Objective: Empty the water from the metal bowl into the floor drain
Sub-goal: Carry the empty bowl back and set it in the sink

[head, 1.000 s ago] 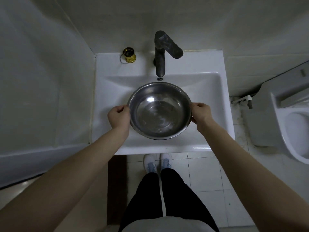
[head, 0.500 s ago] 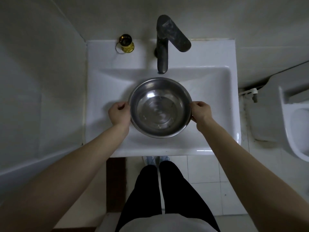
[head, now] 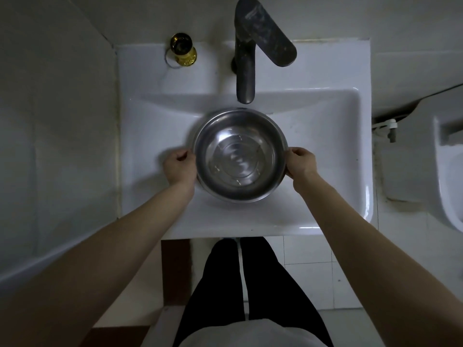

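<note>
While it sits over the white sink point(head: 325, 151) below the faucet point(head: 246, 71), the metal bowl point(head: 240, 156) lies between the left hand point(head: 179, 167) and right hand point(head: 300, 162), each with fingers curled gripping its rim on opposite sides

Washbasin point(head: 325, 146): white, rectangular, fills the middle of the view
Tap point(head: 244, 71): dark, on the washbasin's back ledge, spout reaching over the hollow, lever angled right
Gold bottle point(head: 184, 50): small, on the same ledge, left of the tap
Toilet point(head: 448, 171): white, right of the washbasin, partly cut off
Valve fitting point(head: 387, 126): white, between washbasin and toilet
Floor tiles point(head: 308, 259): pale, below the washbasin's front edge
Brown strip point(head: 175, 271): dark, below its front-left part
</note>
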Motion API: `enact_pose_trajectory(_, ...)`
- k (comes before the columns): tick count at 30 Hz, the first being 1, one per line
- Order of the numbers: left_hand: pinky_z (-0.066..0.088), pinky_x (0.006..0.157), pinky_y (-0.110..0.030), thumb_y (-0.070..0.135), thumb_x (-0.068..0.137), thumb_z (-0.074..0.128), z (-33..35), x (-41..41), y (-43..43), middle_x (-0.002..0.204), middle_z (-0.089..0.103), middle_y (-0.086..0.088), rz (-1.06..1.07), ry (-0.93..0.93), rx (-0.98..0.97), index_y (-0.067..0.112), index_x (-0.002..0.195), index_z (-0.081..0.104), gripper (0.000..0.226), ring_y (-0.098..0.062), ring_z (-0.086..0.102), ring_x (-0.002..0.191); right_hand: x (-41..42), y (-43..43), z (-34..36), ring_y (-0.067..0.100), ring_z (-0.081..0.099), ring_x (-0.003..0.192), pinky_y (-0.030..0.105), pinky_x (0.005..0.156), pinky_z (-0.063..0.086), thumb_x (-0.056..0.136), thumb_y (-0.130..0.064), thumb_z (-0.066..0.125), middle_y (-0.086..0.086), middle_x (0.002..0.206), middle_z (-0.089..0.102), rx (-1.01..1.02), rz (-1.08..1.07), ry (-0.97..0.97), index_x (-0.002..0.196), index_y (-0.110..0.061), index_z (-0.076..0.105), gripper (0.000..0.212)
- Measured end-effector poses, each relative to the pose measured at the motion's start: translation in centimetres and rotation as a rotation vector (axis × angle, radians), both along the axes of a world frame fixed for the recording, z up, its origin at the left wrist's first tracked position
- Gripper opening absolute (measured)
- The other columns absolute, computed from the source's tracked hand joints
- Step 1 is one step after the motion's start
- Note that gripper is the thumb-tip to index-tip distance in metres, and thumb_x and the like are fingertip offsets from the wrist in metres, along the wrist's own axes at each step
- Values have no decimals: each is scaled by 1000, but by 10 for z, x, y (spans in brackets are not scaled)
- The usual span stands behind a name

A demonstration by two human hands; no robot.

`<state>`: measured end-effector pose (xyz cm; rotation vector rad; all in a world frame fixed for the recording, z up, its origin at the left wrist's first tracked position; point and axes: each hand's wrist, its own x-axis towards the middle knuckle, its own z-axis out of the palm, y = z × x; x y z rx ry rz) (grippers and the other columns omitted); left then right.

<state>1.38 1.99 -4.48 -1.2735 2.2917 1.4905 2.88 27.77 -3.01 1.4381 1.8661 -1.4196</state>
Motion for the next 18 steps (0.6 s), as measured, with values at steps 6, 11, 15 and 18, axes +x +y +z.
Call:
enact_pose_trajectory(6, 45, 65, -24, 7, 82, 60, -8, -1, 2, 73, 68, -6, -19, -8, -4, -1, 86, 75, 18, -10, 56, 69, -4, 1, -11, 23, 66, 73, 46, 83, 63, 91, -14, 59, 6, 80, 71, -6, -20, -4, 98, -6, 72, 17)
enact_pose_trajectory(11, 45, 67, -27, 5, 82, 60, -15, -3, 2, 73, 71, -12, -40, 6, -22, -5, 83, 74, 17, -8, 54, 66, -6, 2, -19, 22, 69, 76, 41, 80, 64, 94, -16, 61, 3, 81, 72, -10, -24, -9, 93, -14, 73, 12)
enact_pose_trajectory(15, 43, 65, -25, 5, 82, 60, -20, -2, 1, 83, 74, -22, -45, 0, -39, -6, 87, 74, 19, -10, 55, 67, -8, 2, -25, 24, 71, 81, 40, 79, 64, 94, -17, 61, 3, 84, 72, -16, -37, -12, 94, -16, 72, 11)
enact_pose_trajectory(18, 42, 63, -23, 4, 81, 59, -20, -3, 2, 71, 70, -18, -62, 19, -49, -5, 82, 73, 17, -5, 51, 62, -9, 3, -26, 24, 71, 85, 36, 76, 62, 95, -17, 62, 3, 89, 72, -24, -39, -13, 96, -17, 72, 9)
